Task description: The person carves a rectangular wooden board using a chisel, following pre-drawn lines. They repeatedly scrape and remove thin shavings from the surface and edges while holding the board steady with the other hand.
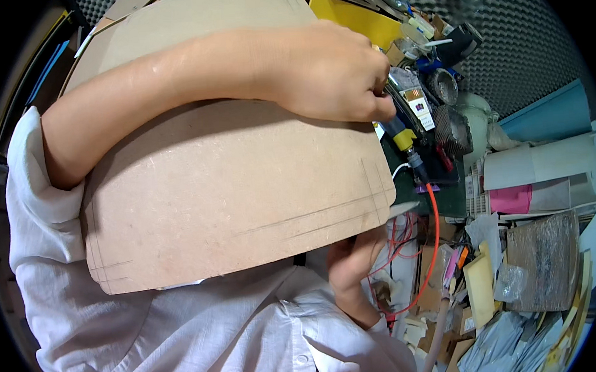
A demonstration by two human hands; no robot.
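A large brown fibreboard panel (231, 189) with faint pencil lines near its edges fills the middle of the view, held against my chest. My left forearm lies across its upper part, and my left hand (332, 70) curls over its right edge. My right hand (353, 267) comes up from below at the panel's lower right corner, with its fingers hidden behind the board. Just past my left fingers lies a slim dark tool with a yellow collar (405, 140) and an orange cable (435, 233). I cannot tell whether the fingers touch it.
A green cutting mat (447, 195) lies to the right under the tool. Around it are a yellow sheet (360, 18), cardboard pieces (478, 288), a plastic-wrapped board (544, 257), pink and white paper (514, 198), a blue panel (550, 115) and grey foam wall (506, 33).
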